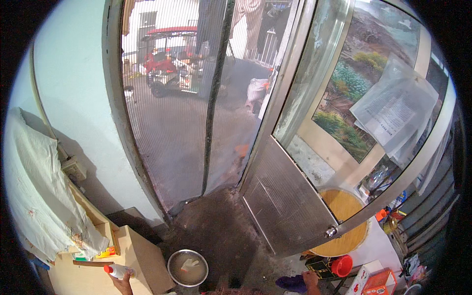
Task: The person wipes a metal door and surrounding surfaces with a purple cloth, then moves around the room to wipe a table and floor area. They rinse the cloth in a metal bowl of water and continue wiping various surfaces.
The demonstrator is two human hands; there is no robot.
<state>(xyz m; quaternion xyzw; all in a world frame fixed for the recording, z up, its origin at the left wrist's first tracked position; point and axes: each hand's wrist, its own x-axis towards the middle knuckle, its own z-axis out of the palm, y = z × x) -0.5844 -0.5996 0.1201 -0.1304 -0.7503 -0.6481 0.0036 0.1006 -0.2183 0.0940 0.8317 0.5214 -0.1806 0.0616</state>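
At the lower left, my left hand is wrapped round a white bottle with a red cap, held over the light wooden cabinet. My right hand is at the lower right beside a dark purple cloth; whether the fingers grip it is not clear. On the floor between my hands, nearer the left one, stands a round metal basin of cloudy liquid with a pale object in it.
A metal-framed door stands ajar, and a ribbed translucent curtain hangs in the doorway. Right of my right hand are a red plastic container, a dark box and a round wooden board. A cloth drapes the left furniture.
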